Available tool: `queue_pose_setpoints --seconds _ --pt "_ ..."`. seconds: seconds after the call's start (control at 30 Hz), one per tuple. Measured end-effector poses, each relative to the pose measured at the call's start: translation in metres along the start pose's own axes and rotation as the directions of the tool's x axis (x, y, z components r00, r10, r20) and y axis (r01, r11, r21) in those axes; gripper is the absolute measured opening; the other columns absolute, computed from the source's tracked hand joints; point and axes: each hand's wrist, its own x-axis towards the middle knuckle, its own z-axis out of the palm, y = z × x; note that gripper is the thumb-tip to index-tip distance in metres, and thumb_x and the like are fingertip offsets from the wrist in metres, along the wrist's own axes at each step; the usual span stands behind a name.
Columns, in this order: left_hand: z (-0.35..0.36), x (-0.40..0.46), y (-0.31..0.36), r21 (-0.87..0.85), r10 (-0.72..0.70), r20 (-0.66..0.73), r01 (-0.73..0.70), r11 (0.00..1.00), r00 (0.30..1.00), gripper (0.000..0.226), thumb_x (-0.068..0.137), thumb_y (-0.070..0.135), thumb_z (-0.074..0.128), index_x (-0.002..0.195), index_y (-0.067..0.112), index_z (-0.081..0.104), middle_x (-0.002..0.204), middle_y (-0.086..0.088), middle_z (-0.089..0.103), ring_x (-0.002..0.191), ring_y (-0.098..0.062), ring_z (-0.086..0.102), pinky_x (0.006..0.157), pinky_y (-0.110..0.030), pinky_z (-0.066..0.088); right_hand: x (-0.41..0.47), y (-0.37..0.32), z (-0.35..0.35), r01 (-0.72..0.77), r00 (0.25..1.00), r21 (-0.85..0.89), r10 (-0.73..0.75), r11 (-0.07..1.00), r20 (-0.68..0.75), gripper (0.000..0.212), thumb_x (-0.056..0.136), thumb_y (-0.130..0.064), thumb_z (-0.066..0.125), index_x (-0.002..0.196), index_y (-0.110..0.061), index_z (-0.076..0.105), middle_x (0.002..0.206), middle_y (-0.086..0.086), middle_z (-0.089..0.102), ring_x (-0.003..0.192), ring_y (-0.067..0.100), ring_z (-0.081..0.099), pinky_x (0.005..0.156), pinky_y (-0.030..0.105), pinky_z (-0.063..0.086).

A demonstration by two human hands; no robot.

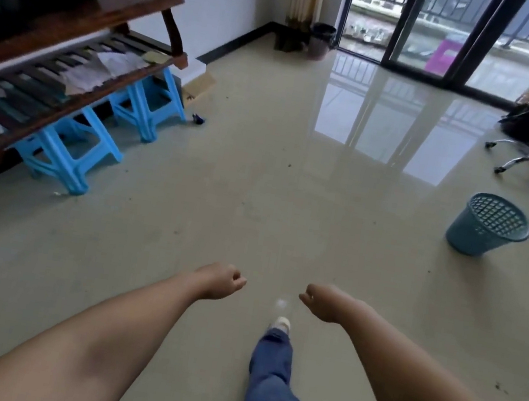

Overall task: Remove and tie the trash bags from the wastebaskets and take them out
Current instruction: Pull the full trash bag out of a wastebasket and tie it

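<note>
- Our left hand [221, 282] and right hand [321, 301] hang near, over the glossy floor [259, 182], fingers curled in and holding nothing.
- A teal mesh wastebasket [488, 226] stands on the floor to the right, well apart from our fingers.
- A dark wastebasket [321, 41] sits far off by the balcony door [422, 27].

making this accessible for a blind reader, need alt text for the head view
A person walks across a glossy tiled floor, left hand and right hand curled and holding nothing. A teal mesh wastebasket stands ahead to the right, with no bag showing; a darker lined bin sits by the far balcony door.
</note>
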Motion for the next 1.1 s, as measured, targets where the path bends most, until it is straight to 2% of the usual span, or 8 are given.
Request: queue_pose_setpoints --seconds 0.23,0.37,0.43,0.5,0.67,0.77,0.97,1.1 --pt "-0.13 0.163 0.017 -0.038 -0.024 -0.027 0.023 0.999 0.999 0.037 0.099 0.035 0.037 0.09 0.006 0.057 0.108 -0.023 0.064 0.092 -0.03 0.059 0.069 -0.027 0.031 0.127 0.066 -0.152 0.018 1.0 -0.051 -0.018 0.999 0.005 0.044 0.103 -0.022 0.021 0.143 -0.007 0.031 0.147 0.013 0.037 0.133 0.029 0.039 0.105 0.032 0.032" --pt "-0.2 0.234 0.032 -0.074 -0.031 -0.045 0.028 0.997 0.998 0.041 0.099 0.032 0.037 0.102 -0.002 0.06 0.11 -0.024 0.063 0.101 -0.033 0.059 0.072 -0.031 0.037 0.196 0.1 -0.235 0.01 1.0 -0.086 -0.008 0.996 0.023 0.046 0.103 -0.027 0.022 0.14 -0.002 0.033 0.147 0.015 0.038 0.134 0.029 0.039 0.106 0.032 0.032" --pt "-0.228 0.269 0.036 -0.076 -0.043 -0.029 0.041 0.996 0.999 0.042 0.099 0.032 0.037 0.102 -0.002 0.059 0.111 -0.025 0.062 0.102 -0.034 0.059 0.078 -0.034 0.043 0.231 0.11 -0.27 0.005 1.0 -0.071 -0.004 0.997 0.012 0.049 0.102 -0.033 0.024 0.135 0.0 0.039 0.143 0.016 0.044 0.131 0.03 0.042 0.104 0.033 0.034" --pt "-0.256 0.312 0.034 -0.08 -0.06 0.008 0.06 0.995 0.998 0.043 0.099 0.033 0.037 0.1 -0.003 0.059 0.11 -0.026 0.062 0.102 -0.036 0.059 0.075 -0.034 0.041 0.268 0.117 -0.308 0.021 1.0 -0.042 -0.021 0.999 0.0 0.049 0.102 -0.034 0.025 0.133 -0.001 0.043 0.14 0.016 0.047 0.129 0.03 0.044 0.103 0.033 0.035" --pt "-0.341 0.434 0.028 -0.058 -0.056 -0.008 0.056 0.997 0.998 0.034 0.098 0.036 0.038 0.082 0.01 0.053 0.092 -0.02 0.06 0.08 -0.025 0.051 0.069 -0.028 0.032 0.377 0.139 -0.4 0.011 1.0 -0.008 -0.011 1.0 -0.02 0.049 0.102 -0.034 0.024 0.137 -0.001 0.037 0.145 0.015 0.04 0.134 0.029 0.039 0.107 0.033 0.031" --pt "-0.409 0.505 0.023 -0.034 -0.048 -0.02 0.048 0.998 0.999 0.032 0.098 0.035 0.039 0.08 0.011 0.052 0.09 -0.02 0.059 0.078 -0.022 0.048 0.068 -0.027 0.032 0.434 0.15 -0.459 -0.018 1.0 0.013 0.018 1.0 0.001 0.049 0.102 -0.032 0.023 0.141 -0.002 0.032 0.149 0.015 0.036 0.136 0.029 0.035 0.108 0.032 0.029" --pt "-0.546 0.626 0.037 -0.004 -0.011 0.003 0.011 1.0 1.0 0.042 0.099 0.034 0.037 0.105 -0.001 0.06 0.113 -0.021 0.063 0.103 -0.032 0.059 0.076 -0.031 0.039 0.525 0.173 -0.584 -0.038 0.999 0.108 0.039 0.993 -0.004 0.043 0.103 -0.025 0.023 0.139 -0.004 0.035 0.146 0.015 0.038 0.132 0.03 0.04 0.105 0.033 0.033" --pt "-0.605 0.713 0.055 0.01 0.027 0.031 -0.027 1.0 0.999 0.039 0.098 0.034 0.038 0.098 0.002 0.06 0.113 -0.021 0.063 0.103 -0.032 0.059 0.076 -0.032 0.04 0.596 0.202 -0.657 -0.069 0.997 0.108 0.071 0.992 -0.016 0.048 0.103 -0.03 0.023 0.14 -0.002 0.033 0.148 0.014 0.037 0.135 0.028 0.037 0.108 0.033 0.03"
